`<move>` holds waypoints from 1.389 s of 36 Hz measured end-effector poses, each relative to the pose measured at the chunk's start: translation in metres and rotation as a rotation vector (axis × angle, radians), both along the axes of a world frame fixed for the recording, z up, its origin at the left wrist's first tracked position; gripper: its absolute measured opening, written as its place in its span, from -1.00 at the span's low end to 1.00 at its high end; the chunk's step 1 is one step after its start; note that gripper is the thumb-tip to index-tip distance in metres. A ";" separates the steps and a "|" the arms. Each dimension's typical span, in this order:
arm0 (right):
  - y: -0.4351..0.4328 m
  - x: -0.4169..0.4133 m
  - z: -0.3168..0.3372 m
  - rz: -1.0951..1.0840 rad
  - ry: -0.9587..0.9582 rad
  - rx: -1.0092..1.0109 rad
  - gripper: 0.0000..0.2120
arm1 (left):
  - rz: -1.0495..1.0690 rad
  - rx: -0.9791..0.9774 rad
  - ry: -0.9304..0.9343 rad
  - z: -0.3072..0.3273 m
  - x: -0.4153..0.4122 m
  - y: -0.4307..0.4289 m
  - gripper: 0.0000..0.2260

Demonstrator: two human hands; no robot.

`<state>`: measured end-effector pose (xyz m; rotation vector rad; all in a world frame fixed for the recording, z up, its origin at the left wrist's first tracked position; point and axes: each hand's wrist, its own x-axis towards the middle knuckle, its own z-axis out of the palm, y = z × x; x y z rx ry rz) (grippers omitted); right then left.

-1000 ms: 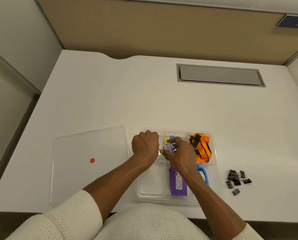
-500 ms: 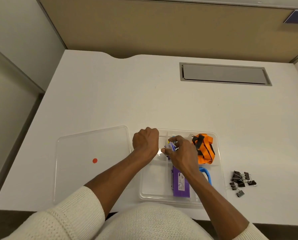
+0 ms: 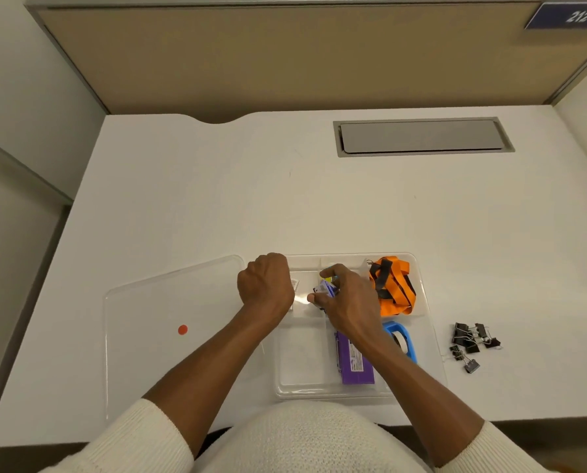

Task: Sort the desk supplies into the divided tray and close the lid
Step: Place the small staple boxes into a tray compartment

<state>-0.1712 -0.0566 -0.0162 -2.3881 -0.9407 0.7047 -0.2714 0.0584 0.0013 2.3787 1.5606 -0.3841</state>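
The clear divided tray point(image 3: 432, 363) sits at the desk's near edge. It holds an orange lanyard point(image 3: 393, 288) at the back right, a blue tape dispenser point(image 3: 403, 339) and a purple box point(image 3: 355, 363). My right hand point(image 3: 348, 298) is over the tray's back middle, fingers pinched on a small blue-and-white packet point(image 3: 326, 287). My left hand point(image 3: 266, 285) is fisted at the tray's back left corner; a small white item shows at its edge, and what it holds is hidden. The clear lid point(image 3: 169, 319) with a red dot lies flat to the left. Several black binder clips point(image 3: 469, 343) lie right of the tray.
A grey cable hatch point(image 3: 422, 136) is set into the desk at the back right. A tan partition point(image 3: 285, 56) stands behind the desk, with walls on both sides. The desk's front edge runs just under the tray.
Both hands stay over the tray's back compartments. The right hand's fingers shifted slightly on the small packet. The view moved a little.
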 end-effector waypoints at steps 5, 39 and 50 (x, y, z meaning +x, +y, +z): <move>0.010 -0.008 0.004 0.036 -0.042 -0.025 -0.56 | 0.167 -0.017 -0.102 -0.001 -0.015 0.011 -0.62; 0.047 -0.022 -0.002 0.177 -0.336 -0.152 -0.86 | 0.374 -0.300 -0.382 -0.013 -0.044 0.016 -0.80; 0.042 -0.037 -0.013 0.421 -0.519 -0.245 -0.81 | 0.333 -0.282 -0.365 -0.016 -0.046 0.017 -0.73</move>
